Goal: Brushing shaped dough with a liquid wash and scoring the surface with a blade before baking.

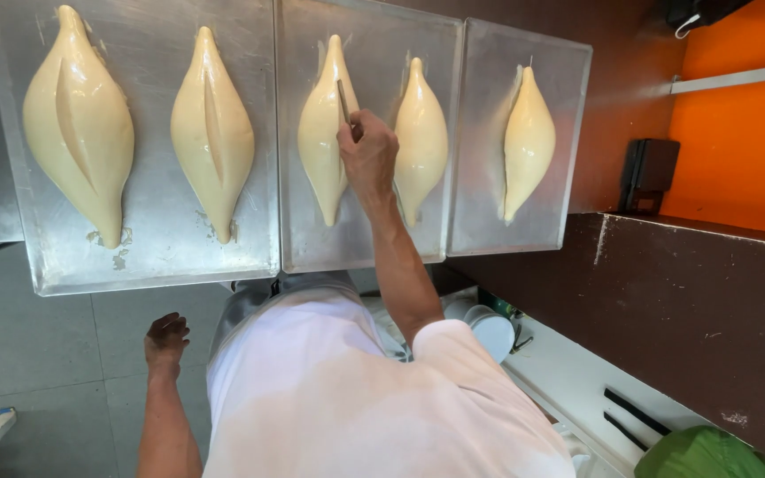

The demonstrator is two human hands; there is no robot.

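My right hand [367,155] is stretched forward and grips a thin blade [343,100], whose tip rests on the third dough loaf [320,142]. That loaf shares the middle metal tray [374,243] with a fourth loaf [421,137]. On the left tray [152,261] lie two pale pointed loaves [79,124] [212,133], each with a long slit down the middle. The right tray [489,221] carries a single smooth loaf [529,142]. My left hand [166,341] hangs low beside my white shirt, fingers loosely curled, holding nothing.
A dark brown counter [692,310] runs along the right below an orange wall, with a black box [648,173] mounted on the wall. White bowls [489,329] sit below the trays. Grey floor tiles [46,354] show at lower left. A green object [701,456] sits at the bottom right.
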